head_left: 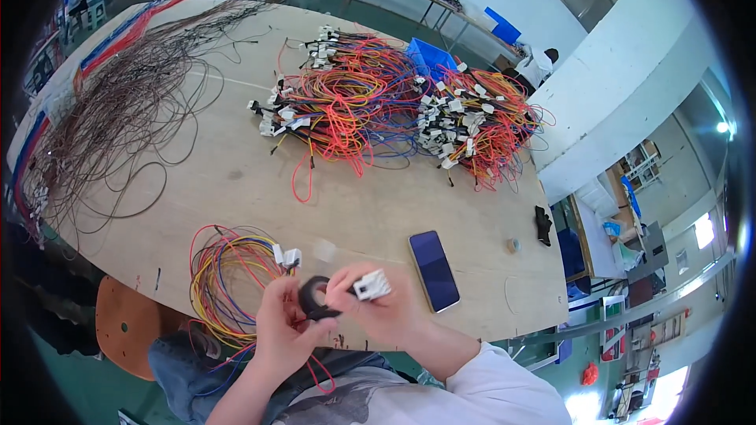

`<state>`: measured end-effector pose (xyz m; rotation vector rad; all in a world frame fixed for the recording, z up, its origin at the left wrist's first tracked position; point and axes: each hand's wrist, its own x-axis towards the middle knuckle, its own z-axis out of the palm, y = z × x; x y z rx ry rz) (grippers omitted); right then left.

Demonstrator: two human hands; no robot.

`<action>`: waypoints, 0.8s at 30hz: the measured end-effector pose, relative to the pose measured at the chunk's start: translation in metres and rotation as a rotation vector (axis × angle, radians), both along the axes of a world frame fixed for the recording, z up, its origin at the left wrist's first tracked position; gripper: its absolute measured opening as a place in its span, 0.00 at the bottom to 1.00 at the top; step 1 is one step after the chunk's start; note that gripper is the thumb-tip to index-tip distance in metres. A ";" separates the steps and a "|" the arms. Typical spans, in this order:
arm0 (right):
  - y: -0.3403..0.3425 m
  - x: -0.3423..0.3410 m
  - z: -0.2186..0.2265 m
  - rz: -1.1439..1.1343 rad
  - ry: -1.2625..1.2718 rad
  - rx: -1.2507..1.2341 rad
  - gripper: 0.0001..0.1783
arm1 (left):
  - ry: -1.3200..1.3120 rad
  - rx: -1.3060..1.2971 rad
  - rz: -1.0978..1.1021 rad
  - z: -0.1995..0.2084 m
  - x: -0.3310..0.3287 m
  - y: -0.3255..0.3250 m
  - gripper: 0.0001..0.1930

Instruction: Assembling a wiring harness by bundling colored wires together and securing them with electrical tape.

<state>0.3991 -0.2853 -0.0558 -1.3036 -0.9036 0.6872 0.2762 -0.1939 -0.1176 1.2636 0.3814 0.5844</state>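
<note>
My left hand is closed on a roll of black tape at the table's near edge. Right against it, my right hand pinches a white plug connector; some of its fingers are blurred. To the left lies a loose coil of red, yellow and blue wires, partly behind my left hand. Two white connectors stick out at the coil's right side. A red wire loop hangs below my hands, over my lap. How the wires run between my fingers is hidden.
Large bundles of coloured wire with white connectors lie at the table's far middle, and another pile farther right. Thin dark wires spread over the left. A phone lies to the right, a black glove by the right edge.
</note>
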 end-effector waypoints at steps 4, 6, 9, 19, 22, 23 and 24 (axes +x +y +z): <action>0.001 -0.008 -0.007 0.011 -0.002 0.009 0.03 | 0.156 -0.033 -0.020 0.011 0.003 0.012 0.41; 0.002 -0.012 -0.013 -0.063 0.143 0.052 0.03 | -0.002 -0.301 -0.014 0.015 0.003 0.009 0.41; 0.002 -0.001 -0.012 -0.156 0.267 0.063 0.03 | -0.265 -0.774 -0.078 0.006 -0.007 0.013 0.34; 0.002 0.022 0.008 -0.141 0.137 0.143 0.04 | -0.254 0.630 -0.128 0.007 -0.012 0.022 0.23; 0.001 0.016 0.007 -0.097 0.053 0.138 0.04 | -0.030 0.454 0.127 0.008 0.005 0.006 0.12; 0.002 0.014 0.006 -0.116 -0.025 0.125 0.04 | -0.049 0.554 0.153 0.007 0.007 0.009 0.13; 0.003 0.013 0.006 -0.133 -0.107 0.115 0.03 | -0.028 0.523 0.155 0.003 0.009 0.011 0.13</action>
